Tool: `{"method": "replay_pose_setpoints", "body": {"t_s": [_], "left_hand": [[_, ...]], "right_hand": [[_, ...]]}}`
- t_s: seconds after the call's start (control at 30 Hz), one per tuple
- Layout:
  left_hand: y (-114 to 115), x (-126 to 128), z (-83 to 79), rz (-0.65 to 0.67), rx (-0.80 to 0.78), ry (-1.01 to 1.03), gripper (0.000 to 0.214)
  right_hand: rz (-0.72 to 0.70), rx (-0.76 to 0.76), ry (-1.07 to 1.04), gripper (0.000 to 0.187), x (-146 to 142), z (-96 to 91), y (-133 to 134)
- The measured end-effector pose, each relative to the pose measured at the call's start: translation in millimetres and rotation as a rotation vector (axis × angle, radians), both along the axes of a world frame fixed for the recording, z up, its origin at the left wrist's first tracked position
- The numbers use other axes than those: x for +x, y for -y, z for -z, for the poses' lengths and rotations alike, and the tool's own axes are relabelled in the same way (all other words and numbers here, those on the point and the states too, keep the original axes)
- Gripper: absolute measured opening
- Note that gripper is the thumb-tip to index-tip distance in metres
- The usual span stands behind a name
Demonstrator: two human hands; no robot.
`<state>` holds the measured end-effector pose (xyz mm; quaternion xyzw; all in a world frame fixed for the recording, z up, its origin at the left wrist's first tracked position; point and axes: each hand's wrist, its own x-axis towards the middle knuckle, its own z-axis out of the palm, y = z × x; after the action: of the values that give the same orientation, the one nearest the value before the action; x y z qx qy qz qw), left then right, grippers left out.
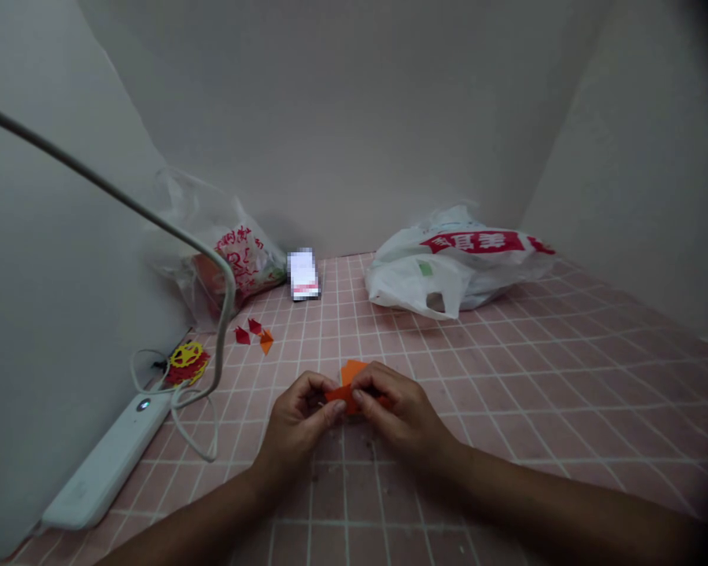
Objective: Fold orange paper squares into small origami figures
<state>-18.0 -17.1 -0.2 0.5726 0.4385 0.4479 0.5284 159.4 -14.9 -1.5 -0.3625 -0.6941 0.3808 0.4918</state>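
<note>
My left hand (pixel 298 420) and my right hand (pixel 398 409) meet over the pink checked table (pixel 536 377), near its front middle. Both pinch a small folded piece of orange paper (pixel 350 376) between thumb and fingertips. The paper's upper corner sticks up above my fingers; its lower part is hidden by them. Both hands are closed on it.
Small red and orange paper scraps (pixel 253 334) lie to the back left. A yellow and red paper cutout (pixel 187 362) sits by a white lamp base (pixel 103 464) with a bent neck and cable. A clear bag (pixel 224 251), a small card (pixel 303 275) and a white plastic bag (pixel 448 263) stand at the back.
</note>
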Motion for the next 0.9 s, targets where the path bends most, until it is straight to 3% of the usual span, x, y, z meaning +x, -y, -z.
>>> {"method": "replay_pose_setpoints", "body": {"t_s": [0.37,0.5,0.77,0.9], "left_hand": [[2,-3,-0.4,0.035,0.102,-0.078,0.009],[1,-5,-8.9,0.064,0.146,-0.136,0.03],[-4,-5,-15.7,0.068,-0.115,-0.087,0.018],[-5,-7,-17.8,0.092,-0.135,-0.071,0.02]], "right_hand": [[-0.014,0.012,-0.008,0.015,0,1.5,0],[-0.013,0.038,0.021,0.015,0,3.4,0],[-0.081,0.205,0.148,0.018,3,7.4,-2],[-0.084,0.289,0.181,0.017,2,9.6,-2]]}}
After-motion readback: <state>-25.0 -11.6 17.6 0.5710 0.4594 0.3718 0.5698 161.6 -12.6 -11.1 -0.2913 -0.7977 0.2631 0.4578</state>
